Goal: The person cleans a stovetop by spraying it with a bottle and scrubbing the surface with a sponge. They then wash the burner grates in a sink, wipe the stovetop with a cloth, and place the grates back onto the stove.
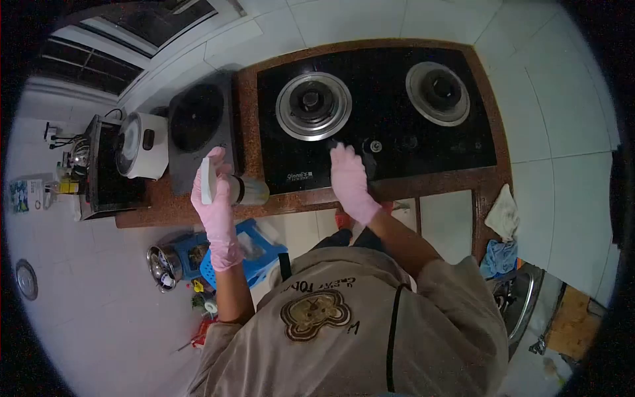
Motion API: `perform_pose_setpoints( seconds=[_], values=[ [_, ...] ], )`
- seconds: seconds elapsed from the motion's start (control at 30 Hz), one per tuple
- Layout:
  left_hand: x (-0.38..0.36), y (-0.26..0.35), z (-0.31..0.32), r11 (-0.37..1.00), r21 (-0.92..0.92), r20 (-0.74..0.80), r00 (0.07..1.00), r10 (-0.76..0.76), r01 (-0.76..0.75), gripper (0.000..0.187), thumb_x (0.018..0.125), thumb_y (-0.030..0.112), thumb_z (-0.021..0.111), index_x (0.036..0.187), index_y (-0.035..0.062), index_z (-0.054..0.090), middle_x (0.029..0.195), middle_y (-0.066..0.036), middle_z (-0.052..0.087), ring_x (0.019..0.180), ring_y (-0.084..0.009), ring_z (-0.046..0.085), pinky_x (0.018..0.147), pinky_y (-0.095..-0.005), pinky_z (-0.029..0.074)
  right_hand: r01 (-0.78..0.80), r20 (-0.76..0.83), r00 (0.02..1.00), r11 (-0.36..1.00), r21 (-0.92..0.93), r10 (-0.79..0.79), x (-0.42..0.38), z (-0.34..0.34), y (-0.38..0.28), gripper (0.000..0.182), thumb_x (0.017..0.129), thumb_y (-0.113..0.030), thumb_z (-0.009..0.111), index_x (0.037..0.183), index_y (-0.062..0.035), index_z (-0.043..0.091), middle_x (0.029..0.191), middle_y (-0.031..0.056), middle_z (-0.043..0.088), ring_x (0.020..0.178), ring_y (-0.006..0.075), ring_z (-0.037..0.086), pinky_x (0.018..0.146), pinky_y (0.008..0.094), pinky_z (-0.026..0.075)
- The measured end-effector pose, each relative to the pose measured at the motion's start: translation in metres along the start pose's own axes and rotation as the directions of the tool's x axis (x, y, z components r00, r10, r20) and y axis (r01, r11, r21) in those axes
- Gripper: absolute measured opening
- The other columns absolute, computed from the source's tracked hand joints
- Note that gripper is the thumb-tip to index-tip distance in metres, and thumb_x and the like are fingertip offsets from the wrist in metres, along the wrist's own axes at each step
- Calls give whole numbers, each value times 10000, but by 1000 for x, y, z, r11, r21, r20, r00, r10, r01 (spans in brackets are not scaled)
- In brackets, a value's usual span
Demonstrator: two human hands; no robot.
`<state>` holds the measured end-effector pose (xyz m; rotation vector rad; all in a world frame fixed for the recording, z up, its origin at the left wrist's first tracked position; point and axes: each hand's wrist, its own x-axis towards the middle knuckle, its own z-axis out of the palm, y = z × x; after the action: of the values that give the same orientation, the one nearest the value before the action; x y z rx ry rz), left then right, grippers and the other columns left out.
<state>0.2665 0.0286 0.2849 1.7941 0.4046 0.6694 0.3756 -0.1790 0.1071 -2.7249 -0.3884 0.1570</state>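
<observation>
My left hand (215,192), in a pink glove, is wrapped round a spray bottle with a white trigger head (208,180). The bottle's clear body (253,191) tilts to the right over the counter's front edge. My right hand (350,178), also gloved in pink, reaches over the front of the black gas stove (390,86), just below the left burner (313,106). Its fingers are bent together; something dark shows beside them, and I cannot make out what they hold. A stove knob (376,146) sits right of those fingers.
Left of the stove are a dark single hot plate (196,119) and a white rice cooker (142,145). A blue plastic stool (248,251) stands below the counter. Cloths (504,215) hang at the right, by a sink (526,301).
</observation>
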Motion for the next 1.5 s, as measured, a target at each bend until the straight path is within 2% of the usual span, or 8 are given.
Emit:
perform_pose_setpoints(
  seconds=[0.1,0.2,0.3,0.57,0.8,0.97,1.37,1.5],
  values=[
    [-5,7,-5,1000,1,-2,1000,-22,22,410,957,117,595,1352,10,618,1327,-96,651,1102,-186,633,1000,-340,482,104,-453,848,924,-367,-275,92,15,17,239,937,-105,538,1151,-46,625,1230,132,584,1181,320,541,950,414,463],
    [-15,15,-13,996,71,5,999,-47,47,408,940,67,542,1334,-11,618,1324,-103,649,1092,-178,635,994,-337,477,308,-248,921,951,0,-299,156,-29,39,262,910,-77,543,1148,-63,650,1242,96,590,1279,317,507,938,457,468],
    [-19,7,-29,995,98,2,1000,-30,30,417,933,76,552,1333,-20,615,1326,-109,646,1091,-174,634,987,-330,474,316,-84,925,872,-374,-372,143,-12,41,291,865,-136,614,1136,-36,653,1152,83,574,1149,290,541,863,401,486],
    [-35,3,-40,990,134,-67,997,-25,34,405,935,73,537,1322,-12,625,1311,-117,655,1105,-179,633,1008,-330,473,483,-266,785,822,-303,-559,211,3,54,340,890,-61,541,1213,-59,647,1224,79,593,1285,296,505,889,419,483],
    [-38,2,-53,993,89,-96,993,-64,72,414,901,68,563,1298,-30,632,1302,-124,660,1108,-198,643,997,-335,488,142,-344,933,987,73,-108,52,-10,1,455,842,-318,674,1207,-53,613,1274,108,567,1231,319,509,878,522,465],
    [-27,-7,-34,993,67,-32,995,-93,95,427,916,100,578,1324,-15,623,1313,-127,652,1096,-202,638,996,-348,490,644,-234,733,763,-62,-638,-25,50,-74,381,828,-273,668,1189,-154,635,1319,43,585,1316,261,490,1005,473,429],
    [-12,-12,14,1000,15,118,993,3,-5,436,910,93,565,1329,-12,625,1282,-131,665,1053,-205,655,975,-350,505,225,-419,860,954,-200,-291,-13,-67,242,396,840,-47,688,1230,-116,671,1292,105,627,1263,347,560,1060,465,468],
    [-12,-2,31,996,61,238,970,46,-62,439,912,110,573,1328,-19,623,1287,-131,665,1066,-203,656,962,-354,505,566,67,821,793,-225,-567,104,-89,233,394,848,-8,669,1241,-37,675,1352,136,627,1254,346,582,1054,425,493]
  ],
)
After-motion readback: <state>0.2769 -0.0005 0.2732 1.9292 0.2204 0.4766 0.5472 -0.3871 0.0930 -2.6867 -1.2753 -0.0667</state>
